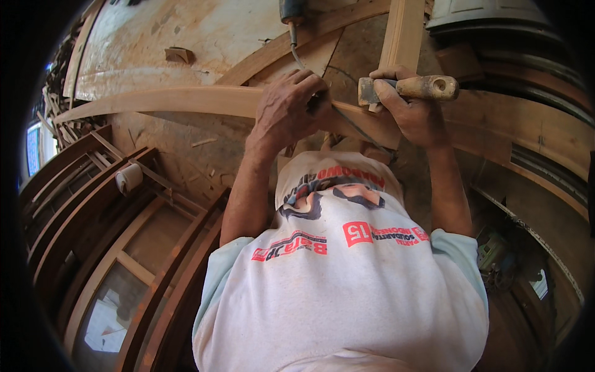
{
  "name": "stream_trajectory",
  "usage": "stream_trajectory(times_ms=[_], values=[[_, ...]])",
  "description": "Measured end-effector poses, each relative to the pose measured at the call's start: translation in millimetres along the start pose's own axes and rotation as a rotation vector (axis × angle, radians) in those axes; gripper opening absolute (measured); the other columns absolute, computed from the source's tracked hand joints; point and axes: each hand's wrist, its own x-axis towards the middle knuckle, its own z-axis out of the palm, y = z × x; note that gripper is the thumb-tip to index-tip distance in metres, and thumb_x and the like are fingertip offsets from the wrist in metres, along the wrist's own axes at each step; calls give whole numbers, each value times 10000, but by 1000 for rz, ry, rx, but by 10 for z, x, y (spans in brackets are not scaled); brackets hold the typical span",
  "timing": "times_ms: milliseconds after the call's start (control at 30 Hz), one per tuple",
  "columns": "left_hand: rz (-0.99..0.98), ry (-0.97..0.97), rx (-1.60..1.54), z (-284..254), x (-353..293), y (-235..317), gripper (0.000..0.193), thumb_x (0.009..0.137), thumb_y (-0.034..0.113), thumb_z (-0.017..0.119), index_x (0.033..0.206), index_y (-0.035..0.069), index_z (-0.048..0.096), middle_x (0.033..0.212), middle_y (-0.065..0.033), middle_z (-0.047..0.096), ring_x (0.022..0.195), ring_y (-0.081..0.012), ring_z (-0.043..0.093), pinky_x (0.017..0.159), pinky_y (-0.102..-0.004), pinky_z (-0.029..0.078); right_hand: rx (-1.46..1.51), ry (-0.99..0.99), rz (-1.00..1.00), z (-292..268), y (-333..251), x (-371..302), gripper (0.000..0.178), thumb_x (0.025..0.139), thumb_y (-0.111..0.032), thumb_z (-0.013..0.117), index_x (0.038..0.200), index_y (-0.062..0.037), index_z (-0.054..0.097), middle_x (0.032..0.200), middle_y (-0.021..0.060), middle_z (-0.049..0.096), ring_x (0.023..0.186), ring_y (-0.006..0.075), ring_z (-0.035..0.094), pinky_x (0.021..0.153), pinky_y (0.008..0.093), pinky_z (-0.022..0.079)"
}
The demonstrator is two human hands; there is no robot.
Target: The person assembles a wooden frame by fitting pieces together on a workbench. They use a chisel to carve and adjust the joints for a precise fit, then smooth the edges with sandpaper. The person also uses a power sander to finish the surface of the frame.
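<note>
My right hand is closed around a short tool with a worn wooden handle. A hole pierces the handle's right end; its left end is squared and tan, and its exact kind is unclear. Just left of it, my left hand has its fingers curled over the long, pale wooden board. What those fingers hold, if anything, is hidden. The board spans the view in front of me and passes under both hands. Beyond my right hand, a wooden beam reaches away from me and meets it.
A dark power tool with a grey cord lies at the top. Past the board rests a large pale panel with a small wood block. Wooden frames and a white cup stand left. A machine is at right.
</note>
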Motion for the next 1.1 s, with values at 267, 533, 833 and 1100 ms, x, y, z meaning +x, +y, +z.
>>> stream_trajectory(times_ms=[267, 533, 833, 1100], values=[[-10, -84, -2, -79, 16, 88, 131, 848, 160, 699, 899, 67, 622, 911, -125, 619, 906, -331, 630, 781, -457, 499, 125, 143, 219, -126, -221, -51, 60, 941, -48, 646, 931, 9, 661, 816, 138, 687, 680, 190, 703, 616, 334, 550], [6, -69, -20, -74, -76, 39, 135, 866, 163, 697, 894, 71, 603, 880, -122, 597, 865, -337, 617, 752, -452, 486, -168, 83, -27, -156, -125, -124, 84, 928, -38, 641, 1000, -6, 671, 909, 109, 688, 805, 211, 685, 728, 386, 544], [46, -49, 32, 20, -115, 27, 147, 866, 189, 698, 881, 80, 601, 869, -124, 603, 859, -334, 624, 750, -454, 489, -101, 23, 22, -150, -133, -97, 84, 945, -58, 638, 998, -10, 682, 926, 104, 706, 844, 230, 706, 770, 372, 555], [31, -10, 5, 16, -115, 24, 146, 859, 208, 689, 872, 87, 610, 865, -133, 619, 883, -359, 631, 768, -479, 491, -63, 38, -58, -70, -293, -49, 86, 921, -67, 659, 972, -2, 685, 885, 121, 711, 791, 258, 712, 733, 396, 552]])
